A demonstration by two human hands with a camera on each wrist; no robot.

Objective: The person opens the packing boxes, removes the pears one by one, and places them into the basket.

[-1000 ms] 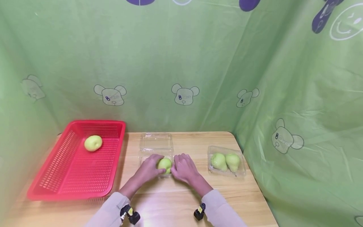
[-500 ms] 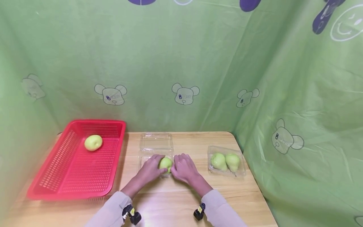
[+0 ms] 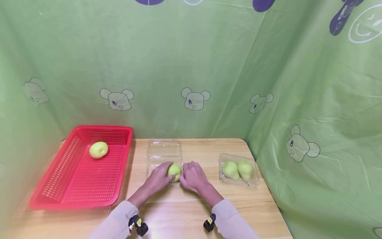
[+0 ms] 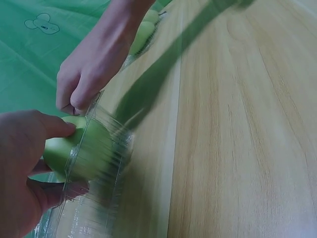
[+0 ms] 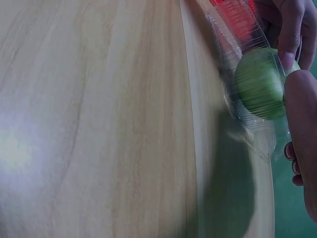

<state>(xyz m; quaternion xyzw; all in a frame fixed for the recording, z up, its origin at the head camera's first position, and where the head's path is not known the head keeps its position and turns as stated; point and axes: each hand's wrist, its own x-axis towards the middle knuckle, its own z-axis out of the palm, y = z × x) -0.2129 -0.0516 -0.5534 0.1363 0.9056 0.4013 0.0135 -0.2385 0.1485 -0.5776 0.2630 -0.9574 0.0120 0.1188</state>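
Note:
In the head view a clear plastic clamshell box [image 3: 164,149] lies on the table with its lid folded back, away from the person. My left hand [image 3: 159,176] grips a green pear [image 3: 174,172] in the right part of the box, thumb on the near side and fingers beyond. The left wrist view shows this pear [image 4: 89,148] behind the ribbed box wall [image 4: 106,148]. At the box's right side my right hand [image 3: 195,177] pinches the wall with curled fingers. The thumb of that hand [image 5: 303,109] lies close to the pear in the right wrist view.
A red plastic basket [image 3: 86,186] stands at the left with one yellow-green fruit [image 3: 98,150] in it. To the right is a clear box [image 3: 224,159] holding two pears [image 3: 237,170]. Green curtains [image 3: 191,66] surround the wooden table [image 3: 176,212] at the back and sides.
The pear has turned or shifted slightly under my left hand, whose thumb moved a little. The right hand stays on the box side.

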